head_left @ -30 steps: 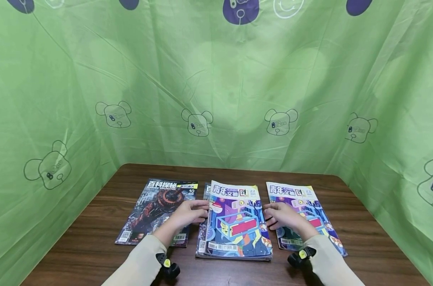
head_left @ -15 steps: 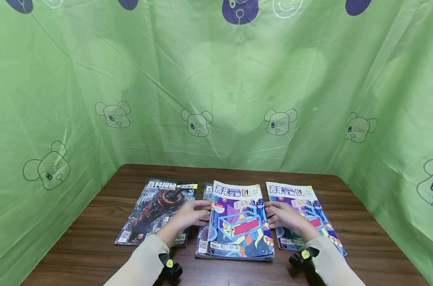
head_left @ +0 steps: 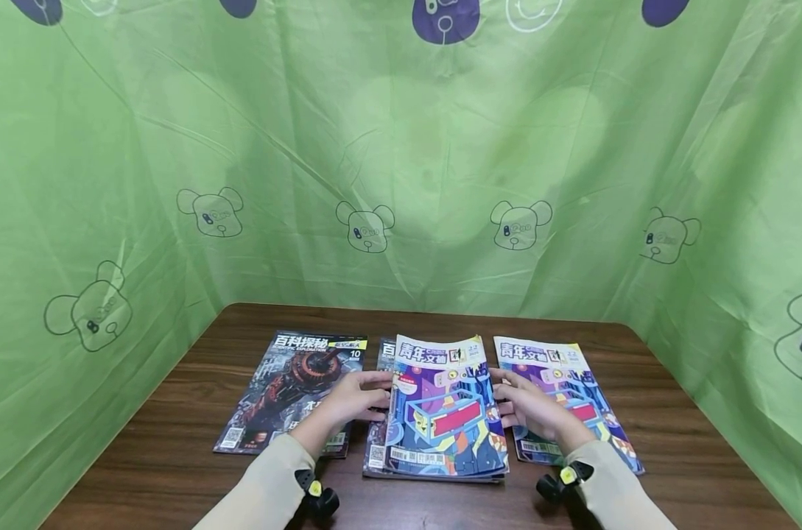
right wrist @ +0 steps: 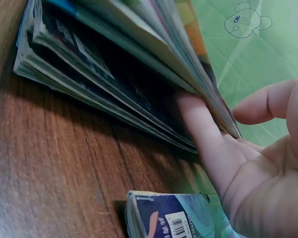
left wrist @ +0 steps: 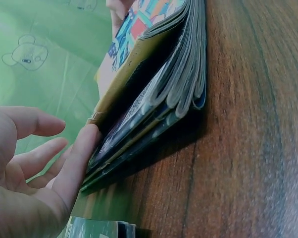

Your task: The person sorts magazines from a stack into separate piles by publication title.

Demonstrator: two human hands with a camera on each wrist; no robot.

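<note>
A stack of magazines lies in the middle of the table, topped by a purple-blue magazine point(head_left: 440, 412). A dark magazine point(head_left: 377, 445) shows beneath its left side. My left hand point(head_left: 350, 403) is at the stack's left side; in the left wrist view the thumb point(left wrist: 82, 153) touches the top magazine's spine, other fingers loosely bent and apart from it. At the opposite side is my right hand point(head_left: 533, 403). Its thumb point(right wrist: 198, 116) reaches under the top magazine's edge, and the index fingertip is right at that edge. The top magazine stands slightly raised over those below.
To the left lies another dark magazine point(head_left: 268, 401), partly under my left arm. A second purple-blue magazine point(head_left: 593, 386) lies on the right, overlapped by my right hand and wrist. Both rest on the brown wooden table point(head_left: 155, 442). A green curtain point(head_left: 434, 154) surrounds the table's back and sides.
The top magazine has shifted slightly right on the stack, uncovering a bit more of the dark one below. Both hands have moved slightly right with it; the side magazines stay put.
</note>
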